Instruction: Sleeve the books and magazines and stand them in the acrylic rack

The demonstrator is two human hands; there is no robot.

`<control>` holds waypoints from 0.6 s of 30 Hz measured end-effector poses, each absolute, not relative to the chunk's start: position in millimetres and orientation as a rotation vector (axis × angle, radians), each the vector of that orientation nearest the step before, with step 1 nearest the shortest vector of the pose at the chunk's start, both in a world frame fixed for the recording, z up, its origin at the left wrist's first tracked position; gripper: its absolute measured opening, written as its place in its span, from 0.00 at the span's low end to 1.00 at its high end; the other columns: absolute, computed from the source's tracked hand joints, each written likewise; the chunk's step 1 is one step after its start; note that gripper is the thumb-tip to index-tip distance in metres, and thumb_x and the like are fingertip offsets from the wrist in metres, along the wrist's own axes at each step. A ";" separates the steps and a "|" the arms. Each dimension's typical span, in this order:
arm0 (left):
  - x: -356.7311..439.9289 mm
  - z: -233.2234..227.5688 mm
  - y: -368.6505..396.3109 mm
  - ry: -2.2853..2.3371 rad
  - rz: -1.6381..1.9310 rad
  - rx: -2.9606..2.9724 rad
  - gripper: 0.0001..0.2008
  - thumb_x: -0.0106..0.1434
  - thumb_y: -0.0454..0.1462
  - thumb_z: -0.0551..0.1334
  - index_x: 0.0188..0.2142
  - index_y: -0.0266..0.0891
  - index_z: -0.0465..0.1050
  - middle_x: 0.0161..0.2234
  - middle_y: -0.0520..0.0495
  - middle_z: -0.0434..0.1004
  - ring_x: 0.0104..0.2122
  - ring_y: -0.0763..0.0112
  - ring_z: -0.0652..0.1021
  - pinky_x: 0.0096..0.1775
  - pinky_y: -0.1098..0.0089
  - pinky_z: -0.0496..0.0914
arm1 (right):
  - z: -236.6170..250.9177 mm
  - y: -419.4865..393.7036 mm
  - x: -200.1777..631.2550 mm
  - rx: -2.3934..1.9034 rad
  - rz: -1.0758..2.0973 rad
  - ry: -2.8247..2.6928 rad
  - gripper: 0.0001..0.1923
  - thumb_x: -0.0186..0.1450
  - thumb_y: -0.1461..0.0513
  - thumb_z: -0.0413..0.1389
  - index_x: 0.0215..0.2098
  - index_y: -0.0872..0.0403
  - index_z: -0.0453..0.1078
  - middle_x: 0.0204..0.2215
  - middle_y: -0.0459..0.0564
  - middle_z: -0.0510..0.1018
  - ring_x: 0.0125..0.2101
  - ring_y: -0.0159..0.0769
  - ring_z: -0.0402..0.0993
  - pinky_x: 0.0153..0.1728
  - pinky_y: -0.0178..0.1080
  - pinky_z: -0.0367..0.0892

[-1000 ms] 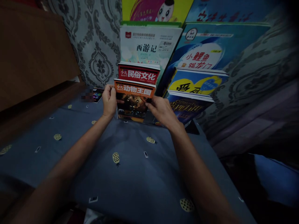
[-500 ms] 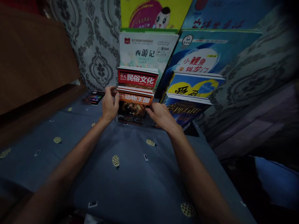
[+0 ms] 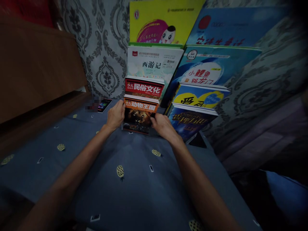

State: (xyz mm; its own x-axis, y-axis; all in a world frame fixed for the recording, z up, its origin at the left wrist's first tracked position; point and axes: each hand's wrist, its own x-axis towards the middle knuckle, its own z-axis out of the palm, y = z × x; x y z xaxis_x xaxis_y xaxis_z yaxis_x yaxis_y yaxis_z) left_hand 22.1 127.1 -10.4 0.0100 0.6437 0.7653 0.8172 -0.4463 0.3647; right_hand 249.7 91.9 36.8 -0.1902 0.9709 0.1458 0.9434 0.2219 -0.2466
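An orange and black book (image 3: 139, 110) with an animal's face on its cover stands upright at the front of the left row. At its left edge is my left hand (image 3: 116, 114), fingers closed and partly hidden by the book. My right hand (image 3: 164, 126) pinches the right edge, thumb against the cover. Right behind stands a red book (image 3: 144, 87), and behind that a pale book (image 3: 154, 61) and a yellow one (image 3: 166, 19). A dark blue book (image 3: 192, 119) fronts the right row, just beyond my right hand.
More books rise behind it: a yellow-and-blue one (image 3: 202, 96), a teal one (image 3: 216, 61) and a blue one (image 3: 235, 25). A blue pineapple-print cloth (image 3: 134, 186) covers the surface. Patterned wallpaper (image 3: 103, 48) backs it; a brown wooden panel (image 3: 40, 70) stands left.
The books sit lower in the picture, as the view has tilted up. My left hand's fingers have closed in at the book's left edge; my right hand keeps its hold.
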 end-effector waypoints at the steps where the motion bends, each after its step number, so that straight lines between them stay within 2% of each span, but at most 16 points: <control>1: 22.4 -9.7 126.9 -1.544 -1.422 -2.105 0.20 0.77 0.47 0.44 0.37 0.41 0.66 0.33 0.44 0.72 0.36 0.61 0.77 0.39 0.65 0.66 | 37.2 91.6 249.0 -1.811 0.151 -2.230 0.15 0.75 0.62 0.47 0.48 0.59 0.73 0.42 0.61 0.83 0.44 0.45 0.80 0.41 0.38 0.66; 18: 22.5 -6.1 126.9 -1.546 -1.328 -2.125 0.19 0.76 0.45 0.41 0.38 0.40 0.65 0.34 0.43 0.73 0.33 0.63 0.76 0.36 0.66 0.65 | 34.3 90.1 245.4 -1.849 0.065 -2.206 0.16 0.74 0.63 0.47 0.52 0.60 0.73 0.47 0.63 0.83 0.50 0.48 0.79 0.44 0.39 0.66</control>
State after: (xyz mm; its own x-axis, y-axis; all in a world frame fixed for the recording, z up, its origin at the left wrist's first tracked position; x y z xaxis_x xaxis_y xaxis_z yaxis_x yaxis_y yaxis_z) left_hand 22.5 126.9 -6.1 0.0512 0.6619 0.7478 0.8391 -0.4346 0.3272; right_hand 245.4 90.1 34.3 -0.1552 0.9731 0.1704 0.9614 0.1885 -0.2005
